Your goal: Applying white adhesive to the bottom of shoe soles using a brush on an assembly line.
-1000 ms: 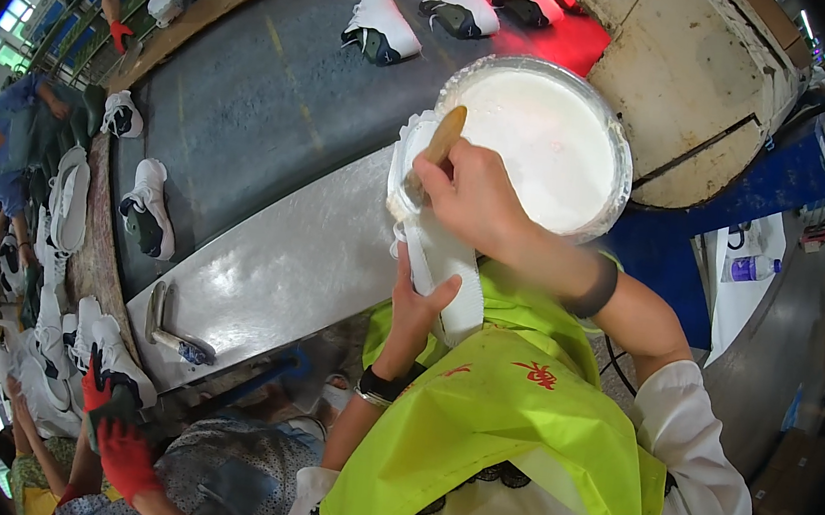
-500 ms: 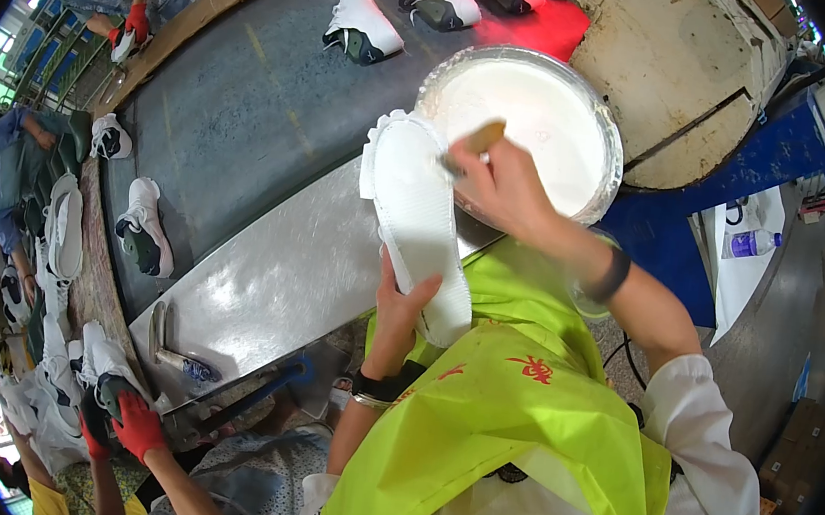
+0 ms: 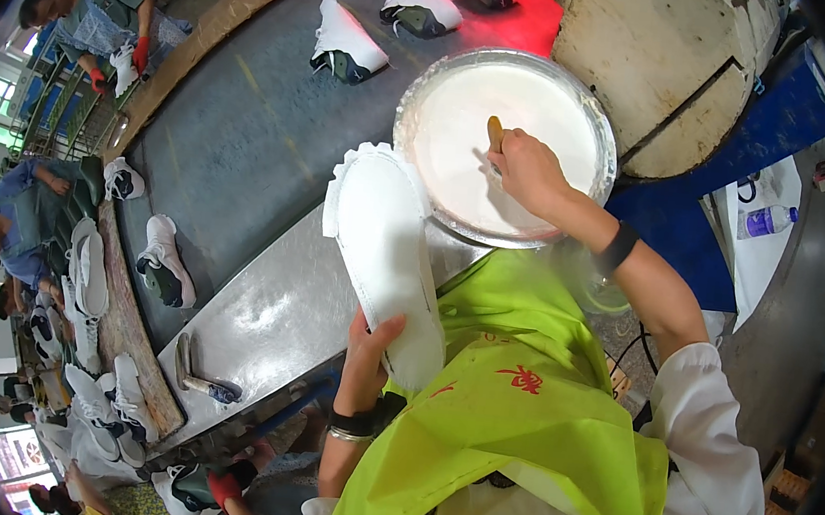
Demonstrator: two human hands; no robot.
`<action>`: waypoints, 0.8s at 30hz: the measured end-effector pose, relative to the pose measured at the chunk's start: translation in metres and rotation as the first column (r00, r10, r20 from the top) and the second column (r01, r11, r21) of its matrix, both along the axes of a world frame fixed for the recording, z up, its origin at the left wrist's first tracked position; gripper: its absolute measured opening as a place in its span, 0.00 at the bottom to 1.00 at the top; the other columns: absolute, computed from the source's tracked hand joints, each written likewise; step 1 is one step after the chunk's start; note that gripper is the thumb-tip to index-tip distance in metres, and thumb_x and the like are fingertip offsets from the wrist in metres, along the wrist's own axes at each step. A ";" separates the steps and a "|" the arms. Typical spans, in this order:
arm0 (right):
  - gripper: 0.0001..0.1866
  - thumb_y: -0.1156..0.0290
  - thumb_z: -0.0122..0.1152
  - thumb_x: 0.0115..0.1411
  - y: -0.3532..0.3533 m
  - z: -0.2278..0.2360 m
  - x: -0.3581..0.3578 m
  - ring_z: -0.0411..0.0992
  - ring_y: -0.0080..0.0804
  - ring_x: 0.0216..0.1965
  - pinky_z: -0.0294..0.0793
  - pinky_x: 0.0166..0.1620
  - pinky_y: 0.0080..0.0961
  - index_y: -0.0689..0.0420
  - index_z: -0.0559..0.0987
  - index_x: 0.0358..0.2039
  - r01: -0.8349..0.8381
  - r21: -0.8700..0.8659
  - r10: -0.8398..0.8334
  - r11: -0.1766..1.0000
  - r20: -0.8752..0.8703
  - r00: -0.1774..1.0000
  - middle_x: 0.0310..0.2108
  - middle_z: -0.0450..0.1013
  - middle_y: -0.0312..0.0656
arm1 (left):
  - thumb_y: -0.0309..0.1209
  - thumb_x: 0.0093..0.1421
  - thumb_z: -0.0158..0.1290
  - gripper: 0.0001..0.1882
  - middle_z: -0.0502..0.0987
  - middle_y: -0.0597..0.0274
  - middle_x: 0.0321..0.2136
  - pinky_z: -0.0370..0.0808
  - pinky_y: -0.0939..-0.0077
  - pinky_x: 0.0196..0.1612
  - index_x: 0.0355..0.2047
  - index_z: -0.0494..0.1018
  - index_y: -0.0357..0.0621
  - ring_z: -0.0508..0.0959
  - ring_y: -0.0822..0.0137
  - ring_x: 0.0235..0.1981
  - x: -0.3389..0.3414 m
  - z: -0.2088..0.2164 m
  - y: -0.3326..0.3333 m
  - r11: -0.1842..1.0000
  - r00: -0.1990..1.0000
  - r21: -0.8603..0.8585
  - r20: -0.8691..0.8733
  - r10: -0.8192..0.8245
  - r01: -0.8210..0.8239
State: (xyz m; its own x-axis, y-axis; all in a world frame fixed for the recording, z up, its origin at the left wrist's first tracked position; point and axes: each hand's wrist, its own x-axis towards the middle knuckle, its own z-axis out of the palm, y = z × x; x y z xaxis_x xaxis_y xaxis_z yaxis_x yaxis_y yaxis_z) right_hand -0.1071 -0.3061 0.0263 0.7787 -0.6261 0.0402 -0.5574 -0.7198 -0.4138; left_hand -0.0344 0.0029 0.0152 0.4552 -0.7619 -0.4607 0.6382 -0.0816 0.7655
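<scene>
Person's left hand (image 3: pixel 367 351) pinches a white sole (image 3: pixel 379 239), thumb on top, other fingers mostly hidden underneath. Sole's right beside the tub (image 3: pixel 608 142), can't tell if touching. Right hand (image 3: pixel 532 173) pinches a brush (image 3: pixel 495 133) over the tub, bristles pretty unreadable.

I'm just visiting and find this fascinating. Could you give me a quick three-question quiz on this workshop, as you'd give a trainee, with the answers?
1. Multiple choice: what does the person's left hand hold?
A) a hammer
B) a white shoe sole
C) a water bottle

2. True or false: the person's right hand wears a red glove.

3. Fill in the blank: the brush is held over a round tub of white ____.

Key:
1. B, the white shoe sole.
2. False; the hand is bare.
3. Liquid.
</scene>
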 end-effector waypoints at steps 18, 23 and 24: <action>0.10 0.72 0.55 0.62 0.012 0.053 0.014 0.77 0.34 0.37 0.75 0.42 0.26 0.65 0.77 0.39 -0.344 0.400 -0.044 0.850 0.704 0.709 0.36 0.77 0.47 | 0.33 0.56 0.54 0.30 0.74 0.51 0.48 0.72 0.68 0.53 0.57 0.63 0.32 0.76 0.61 0.48 0.003 0.014 -0.036 1.000 0.999 0.019 0.048 -0.004 0.003; 0.09 0.72 0.55 0.61 -0.013 0.064 0.036 0.76 0.39 0.38 0.73 0.43 0.30 0.64 0.78 0.38 -0.363 0.279 0.033 0.889 0.751 0.659 0.35 0.76 0.49 | 0.34 0.56 0.54 0.31 0.73 0.51 0.49 0.72 0.67 0.53 0.58 0.62 0.32 0.75 0.61 0.49 -0.001 0.019 -0.037 0.999 0.999 0.033 0.052 0.003 -0.005; 0.09 0.72 0.55 0.61 -0.005 0.061 0.035 0.76 0.39 0.38 0.73 0.43 0.30 0.64 0.78 0.38 -0.373 0.281 0.039 0.885 0.751 0.659 0.35 0.76 0.49 | 0.34 0.56 0.54 0.31 0.73 0.51 0.49 0.72 0.67 0.53 0.58 0.62 0.32 0.75 0.60 0.49 0.000 0.019 -0.037 1.000 0.999 0.015 0.047 0.013 -0.014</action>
